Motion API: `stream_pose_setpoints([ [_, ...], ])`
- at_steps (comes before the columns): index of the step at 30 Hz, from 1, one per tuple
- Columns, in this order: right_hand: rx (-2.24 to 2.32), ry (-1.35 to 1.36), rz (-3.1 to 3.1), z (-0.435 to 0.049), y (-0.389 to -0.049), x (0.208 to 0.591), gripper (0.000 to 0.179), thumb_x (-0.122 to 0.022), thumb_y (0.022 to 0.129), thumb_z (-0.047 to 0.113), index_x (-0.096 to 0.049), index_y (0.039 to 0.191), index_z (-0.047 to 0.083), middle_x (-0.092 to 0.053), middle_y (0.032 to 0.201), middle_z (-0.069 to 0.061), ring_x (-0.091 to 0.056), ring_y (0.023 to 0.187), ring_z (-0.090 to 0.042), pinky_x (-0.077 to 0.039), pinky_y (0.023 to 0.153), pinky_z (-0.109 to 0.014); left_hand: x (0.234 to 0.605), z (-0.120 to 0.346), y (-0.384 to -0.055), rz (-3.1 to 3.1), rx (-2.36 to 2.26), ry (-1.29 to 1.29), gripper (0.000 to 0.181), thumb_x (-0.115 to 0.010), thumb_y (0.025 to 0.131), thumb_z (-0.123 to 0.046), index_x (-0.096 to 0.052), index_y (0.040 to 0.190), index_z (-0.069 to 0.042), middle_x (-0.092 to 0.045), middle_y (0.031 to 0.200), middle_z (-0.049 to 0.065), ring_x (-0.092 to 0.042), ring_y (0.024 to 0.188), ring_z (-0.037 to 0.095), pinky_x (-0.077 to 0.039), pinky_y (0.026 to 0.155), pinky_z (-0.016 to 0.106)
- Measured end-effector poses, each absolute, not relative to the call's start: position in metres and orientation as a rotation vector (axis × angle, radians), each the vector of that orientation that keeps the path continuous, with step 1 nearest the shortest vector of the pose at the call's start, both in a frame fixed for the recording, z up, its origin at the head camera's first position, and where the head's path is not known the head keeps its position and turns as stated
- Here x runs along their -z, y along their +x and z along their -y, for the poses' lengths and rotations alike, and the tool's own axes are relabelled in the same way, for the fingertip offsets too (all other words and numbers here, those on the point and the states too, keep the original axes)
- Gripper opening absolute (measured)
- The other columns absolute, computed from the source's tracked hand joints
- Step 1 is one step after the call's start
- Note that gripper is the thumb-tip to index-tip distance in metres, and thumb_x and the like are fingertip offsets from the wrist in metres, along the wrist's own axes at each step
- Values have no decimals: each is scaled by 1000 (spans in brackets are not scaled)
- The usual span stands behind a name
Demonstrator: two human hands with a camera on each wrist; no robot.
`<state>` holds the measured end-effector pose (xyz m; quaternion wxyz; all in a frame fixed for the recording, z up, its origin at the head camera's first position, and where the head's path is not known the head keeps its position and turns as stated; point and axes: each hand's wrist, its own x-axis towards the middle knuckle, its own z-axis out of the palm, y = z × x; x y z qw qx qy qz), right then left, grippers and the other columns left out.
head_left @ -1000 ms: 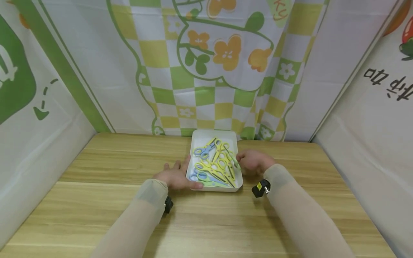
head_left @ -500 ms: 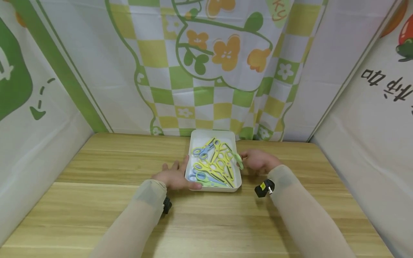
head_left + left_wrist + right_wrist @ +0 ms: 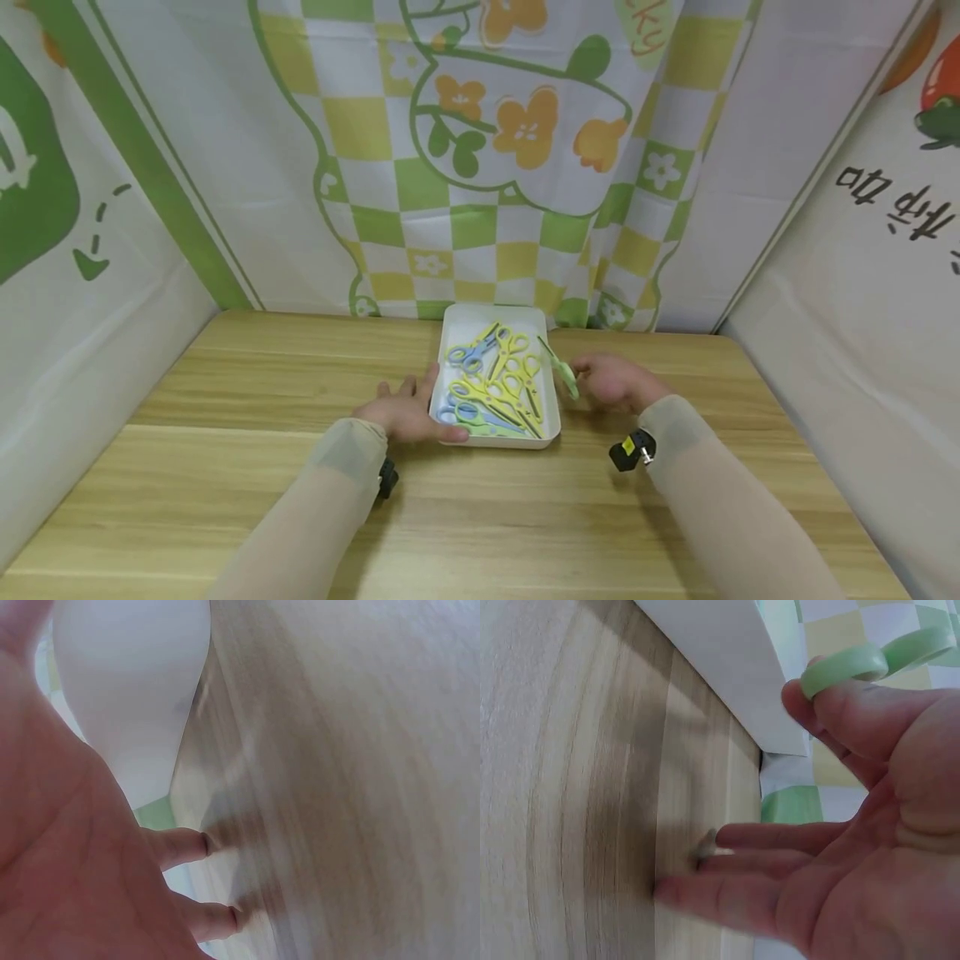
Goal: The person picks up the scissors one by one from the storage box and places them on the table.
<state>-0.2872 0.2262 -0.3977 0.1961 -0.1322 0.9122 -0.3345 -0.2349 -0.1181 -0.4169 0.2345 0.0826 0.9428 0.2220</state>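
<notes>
Cloth (image 3: 412,225) printed with green, yellow and white checks and orange flowers hangs behind a wood-grain table (image 3: 262,475). Beige sleeves (image 3: 307,508) reach in over the tabletop from the near side. Between the hands, at the far edge near the cloth, stands a white tray (image 3: 480,314). The left hand (image 3: 401,417) is spread wide beside it, thumb laid over the near left corner, the other fingers splayed along the left wall. The right hand (image 3: 617,382), just beyond the right wall, pinches green scissors (image 3: 565,377) by the handle between thumb and forefinger; its remaining fingers stretch out loosely. The blades point away toward the cloth, overlapping the tray's right rim in the head view. Inside lie several yellow scissors (image 3: 506,394) in a loose heap, with blue scissors (image 3: 471,358) toward the far left.
</notes>
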Motion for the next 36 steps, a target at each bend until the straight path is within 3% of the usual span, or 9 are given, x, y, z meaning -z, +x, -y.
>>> stream_pose_setpoints([
  [9, 850, -318, -2600, -248, -281, 398, 18, -52, 87, -2, -67, 95, 5, -54, 74, -6, -45, 56, -16, -37, 51, -27, 417, 118, -235, -2585, -622, 235, 130, -67, 71, -80, 6, 161, -23, -4, 161, 30, 5, 138, 63, -7, 101, 80],
  [17, 756, -340, -2679, -272, -275, 400, 21, -54, 83, -3, -68, 92, 8, -57, 83, -7, -48, 65, -21, -39, 56, -31, 417, 118, -234, -2583, -613, 222, 131, -66, 69, -83, 8, 160, -26, -3, 162, 27, 6, 138, 62, -7, 98, 82],
  [27, 786, -330, -2647, -292, -262, 398, 14, -53, 90, 0, -64, 90, 8, -52, 74, -5, -42, 56, -17, -35, 51, -30, 418, 119, -235, -2568, -624, 215, 131, -65, 68, -84, 10, 160, -28, -1, 162, 26, 8, 139, 60, -6, 98, 82],
  [36, 769, -280, -2692, -325, -250, 403, 12, -54, 92, 1, -60, 87, 10, -54, 80, -6, -44, 61, -20, -36, 52, -32, 417, 119, -235, -2563, -636, 206, 132, -66, 68, -83, 9, 160, -27, 0, 162, 26, 9, 139, 60, -6, 99, 82],
])
